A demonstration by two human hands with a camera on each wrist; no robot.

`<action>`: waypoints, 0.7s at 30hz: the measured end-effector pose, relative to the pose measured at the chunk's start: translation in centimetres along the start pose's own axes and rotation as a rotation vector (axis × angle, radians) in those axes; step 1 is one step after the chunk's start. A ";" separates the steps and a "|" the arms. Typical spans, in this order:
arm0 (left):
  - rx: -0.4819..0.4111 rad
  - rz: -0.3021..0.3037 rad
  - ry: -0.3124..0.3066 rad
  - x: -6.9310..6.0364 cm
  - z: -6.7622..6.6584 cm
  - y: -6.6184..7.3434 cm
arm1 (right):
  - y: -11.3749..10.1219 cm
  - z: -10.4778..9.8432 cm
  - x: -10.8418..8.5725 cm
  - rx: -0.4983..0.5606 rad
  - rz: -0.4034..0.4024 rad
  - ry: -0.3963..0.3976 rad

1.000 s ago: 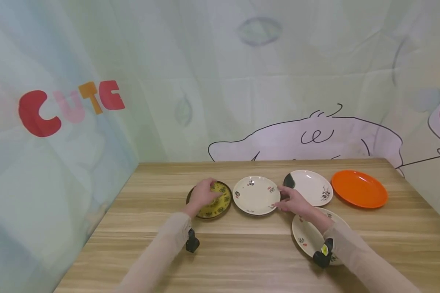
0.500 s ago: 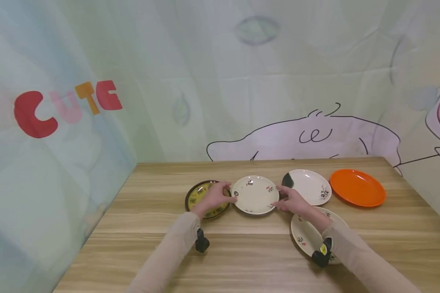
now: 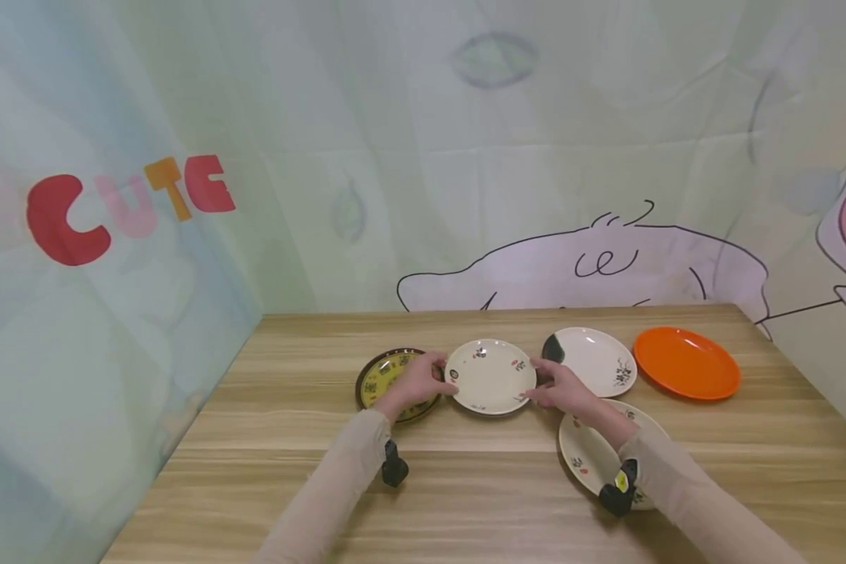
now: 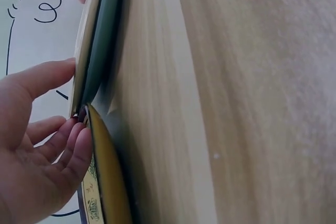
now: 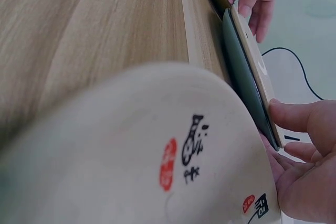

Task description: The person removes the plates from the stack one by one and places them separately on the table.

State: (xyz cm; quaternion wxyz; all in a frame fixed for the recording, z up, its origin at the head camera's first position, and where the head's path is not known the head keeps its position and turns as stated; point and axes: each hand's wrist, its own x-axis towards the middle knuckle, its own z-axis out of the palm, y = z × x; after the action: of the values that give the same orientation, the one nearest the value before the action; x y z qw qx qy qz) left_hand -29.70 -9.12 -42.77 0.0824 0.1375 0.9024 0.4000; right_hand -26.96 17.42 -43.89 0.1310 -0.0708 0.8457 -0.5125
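A small cream plate (image 3: 491, 377) with black and red marks lies mid-table, gripped at both sides. My left hand (image 3: 417, 381) holds its left rim, thumb on the edge and fingers curled below, above the yellow patterned plate (image 3: 382, 381). On the opposite rim, my right hand (image 3: 562, 385) pinches with the thumb above and fingers underneath. In the right wrist view a dark green curved surface (image 5: 243, 72) shows under the cream rim (image 5: 255, 59); whether it is a second plate or the underside, I cannot tell. Another cream plate (image 3: 592, 454) lies below my right forearm.
A white plate with a dark green patch (image 3: 591, 360) stands behind my right hand, and an orange plate (image 3: 687, 363) is farther right. All lie on a wooden table (image 3: 465, 501) with a printed curtain (image 3: 395, 157) behind it.
My left hand has moved right, from over the yellow plate to the cream plate's left rim, and now grips it. The right hand has stayed at the right rim.
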 end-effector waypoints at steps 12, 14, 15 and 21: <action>0.044 -0.006 0.037 0.4 0.6 0.2 | -0.1 0.1 -0.1 -0.005 -0.002 0.000; 0.045 -0.018 0.042 0.5 0.7 0.2 | -0.1 0.1 -0.1 -0.005 -0.002 0.000; 0.038 -0.029 0.043 0.6 0.8 0.2 | -0.1 0.1 -0.1 -0.007 -0.002 0.000; -0.014 -0.083 0.057 0.7 1.0 0.4 | -0.1 0.1 -0.1 -0.009 -0.005 0.007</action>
State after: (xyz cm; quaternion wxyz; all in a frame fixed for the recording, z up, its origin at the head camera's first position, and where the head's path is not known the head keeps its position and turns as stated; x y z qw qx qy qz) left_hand -30.03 -7.98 -43.17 0.0739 0.0879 0.9064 0.4065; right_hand -26.85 17.31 -43.88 0.1265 -0.0715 0.8482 -0.5093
